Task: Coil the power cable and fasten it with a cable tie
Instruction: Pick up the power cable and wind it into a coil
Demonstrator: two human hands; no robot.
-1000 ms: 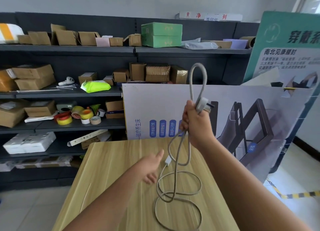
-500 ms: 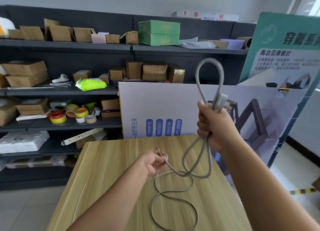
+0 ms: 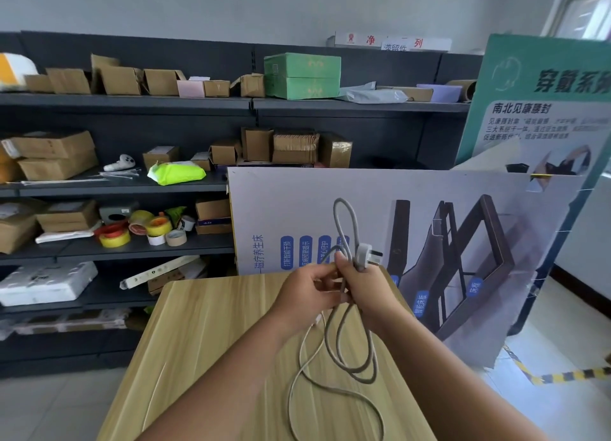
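Note:
A grey power cable [image 3: 350,344] hangs in loops above the wooden table [image 3: 211,335]. My right hand [image 3: 358,283] grips the gathered loops; one loop stands up above the fist, and the white plug [image 3: 367,254] sticks out beside it. My left hand [image 3: 309,292] is pressed against the right hand and pinches a strand of the cable. The remaining cable trails down in curves across the tabletop toward me. A thin white cable tie [image 3: 155,394] lies on the table's left part.
Dark shelving [image 3: 132,189] behind the table holds cardboard boxes, tape rolls [image 3: 139,230] and loose white ties [image 3: 115,176]. A large printed board [image 3: 463,229] leans at the table's far right edge, a green poster [image 3: 545,110] behind it. Striped floor tape [image 3: 568,374] is at right.
My left hand rose from the tabletop with a strand and joined the right hand. The right hand came down and inward, and another loop has gathered in its grip.

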